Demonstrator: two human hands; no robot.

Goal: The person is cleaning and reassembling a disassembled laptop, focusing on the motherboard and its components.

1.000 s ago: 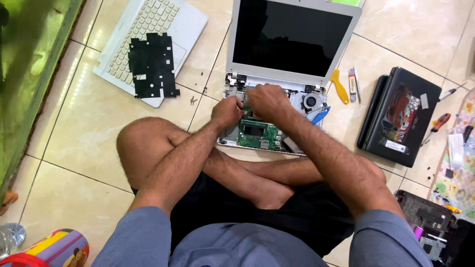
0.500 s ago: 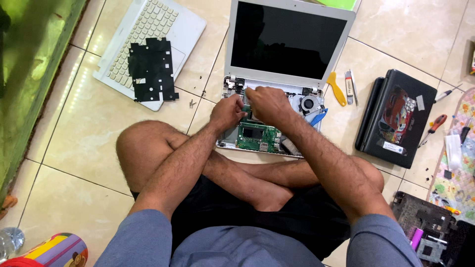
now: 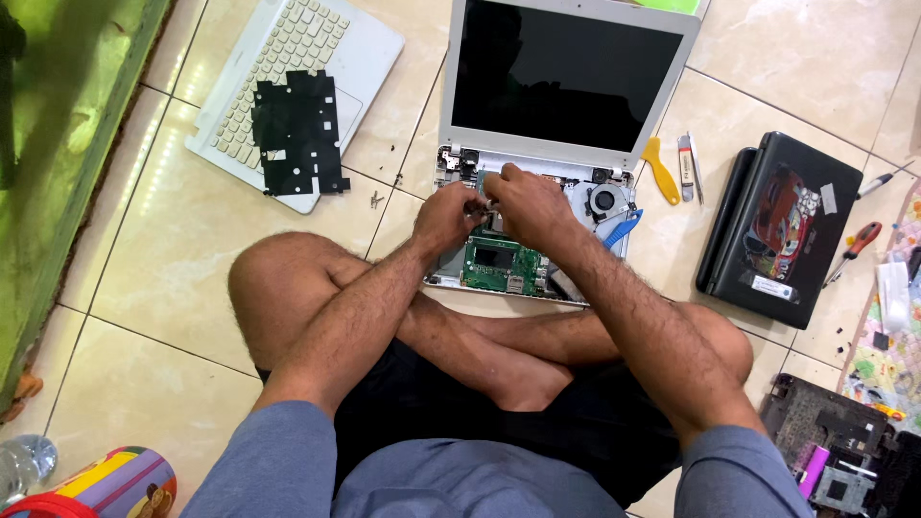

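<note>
Head view: keyboard cover (image 3: pixel 317 67) already off at ten o'clock; your left hand (image 3: pixel 446 216) and right hand (image 3: pixel 528 203) pinch something small, unidentifiable, over the exposed motherboard (image 3: pixel 499 267).

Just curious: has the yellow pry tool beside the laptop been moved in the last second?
No. The yellow pry tool lies at the same spot by the open laptop's right hinge corner; only the camera shifted.

Head camera — steep downward view, close over lap; opened laptop (image 3: pixel 537 192) ahead
</note>
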